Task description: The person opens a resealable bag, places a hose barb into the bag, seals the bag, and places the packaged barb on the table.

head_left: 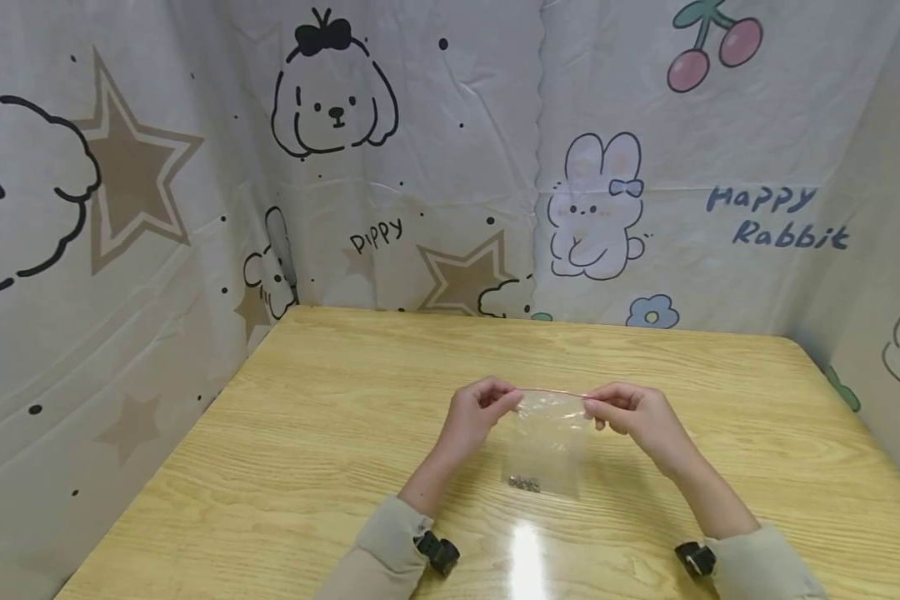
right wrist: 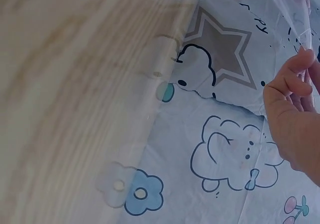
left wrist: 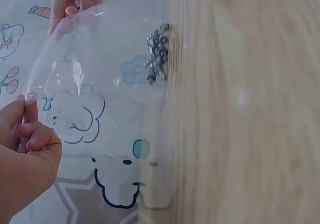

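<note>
A clear zip bag (head_left: 546, 450) with a red strip along its top hangs between the two hands. My left hand (head_left: 482, 408) pinches its upper left corner between thumb and fingers, and my right hand (head_left: 633, 414) pinches the upper right corner. Small shiny metal pieces (head_left: 524, 483) lie together in the bag's lower left corner. Seen from the left wrist, they form a dark silvery cluster (left wrist: 158, 52); their exact kind is hard to make out. In the right wrist view the right hand (right wrist: 295, 99) holds the edge of the bag.
A light wood-grain table (head_left: 330, 392) spreads beneath the hands. Cloth with cartoon drawings (head_left: 457, 167) hangs behind it and at both sides. Each sleeve carries a black wrist device, one at the left cuff (head_left: 437, 553) and one at the right cuff (head_left: 695, 559).
</note>
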A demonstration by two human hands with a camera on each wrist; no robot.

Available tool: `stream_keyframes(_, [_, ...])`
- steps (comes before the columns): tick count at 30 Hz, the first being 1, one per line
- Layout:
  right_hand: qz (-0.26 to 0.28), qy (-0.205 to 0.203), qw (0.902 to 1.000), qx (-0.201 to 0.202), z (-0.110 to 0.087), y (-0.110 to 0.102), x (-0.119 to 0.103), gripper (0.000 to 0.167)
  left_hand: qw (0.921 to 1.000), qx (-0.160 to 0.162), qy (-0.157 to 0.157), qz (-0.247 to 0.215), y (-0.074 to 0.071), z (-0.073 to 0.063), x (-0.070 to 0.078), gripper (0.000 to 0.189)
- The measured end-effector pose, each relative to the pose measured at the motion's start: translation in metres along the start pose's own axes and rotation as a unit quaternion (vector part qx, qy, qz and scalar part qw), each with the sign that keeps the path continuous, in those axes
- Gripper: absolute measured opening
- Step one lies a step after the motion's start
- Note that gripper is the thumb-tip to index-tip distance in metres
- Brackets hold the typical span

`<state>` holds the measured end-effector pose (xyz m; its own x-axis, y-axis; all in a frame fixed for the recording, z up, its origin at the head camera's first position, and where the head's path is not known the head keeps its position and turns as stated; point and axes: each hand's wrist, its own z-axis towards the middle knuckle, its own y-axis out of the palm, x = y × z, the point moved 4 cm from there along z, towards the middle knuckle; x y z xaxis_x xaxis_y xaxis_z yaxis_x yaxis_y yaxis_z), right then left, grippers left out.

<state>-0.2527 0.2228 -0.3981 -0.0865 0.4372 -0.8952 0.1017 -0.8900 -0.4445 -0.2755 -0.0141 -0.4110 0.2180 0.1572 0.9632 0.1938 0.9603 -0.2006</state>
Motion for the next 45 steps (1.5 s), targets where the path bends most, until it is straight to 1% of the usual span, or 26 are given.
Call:
stream_keyframes(6, [0.009, 0.017, 0.9997, -0.017, 0.000, 0.002, -0.003, 0.040, 0.9998, 0.009, 0.000, -0.020, -0.001, 0.001, -0.002, 0.019])
stream_keyframes(10, [0.008, 0.025, 0.9994, -0.021, 0.001, 0.004, -0.004, 0.043, 0.9996, 0.016, -0.002, -0.024, -0.002, 0.001, -0.003, 0.018])
stream_keyframes(16, [0.005, 0.008, 0.9998, -0.015, 0.002, 0.005, -0.007, 0.034, 0.9996, 0.025, 0.005, -0.009, -0.003, 0.001, -0.004, 0.021])
stream_keyframes(21, [0.011, -0.006, 0.9999, -0.011, 0.005, 0.007, -0.009, 0.037, 0.9995, 0.025, 0.008, -0.019, -0.003, 0.001, -0.006, 0.023])
stream_keyframes(23, [0.015, -0.009, 0.9997, -0.016, 0.006, 0.007, -0.008, 0.039, 0.9993, 0.027, 0.003, -0.024, -0.003, 0.001, -0.007, 0.022])
stream_keyframes(26, [0.020, -0.013, 0.9991, -0.034, 0.007, 0.010, -0.007, 0.039, 0.9991, 0.032, -0.003, -0.029, -0.004, 0.001, -0.007, 0.021])
stream_keyframes(30, [0.024, -0.021, 0.9983, -0.049, 0.010, 0.015, -0.007, 0.038, 0.9991, 0.030, -0.007, -0.029, -0.003, 0.000, -0.006, 0.021])
stream_keyframes(36, [0.018, -0.027, 0.9990, -0.031, 0.011, 0.019, -0.010, 0.035, 0.9993, 0.023, -0.006, -0.029, 0.000, 0.000, -0.006, 0.022])
stream_keyframes(40, [0.014, -0.043, 0.9987, -0.022, 0.011, 0.019, -0.013, 0.031, 0.9993, 0.022, -0.006, -0.031, 0.000, -0.001, -0.006, 0.021])
stream_keyframes(43, [0.017, -0.050, 0.9984, -0.021, 0.010, 0.020, -0.014, 0.030, 0.9993, 0.021, -0.005, -0.031, 0.000, -0.002, -0.005, 0.021])
stream_keyframes(45, [0.020, -0.046, 0.9984, -0.024, 0.011, 0.021, -0.013, 0.031, 0.9992, 0.023, -0.009, -0.032, 0.000, -0.002, -0.005, 0.020])
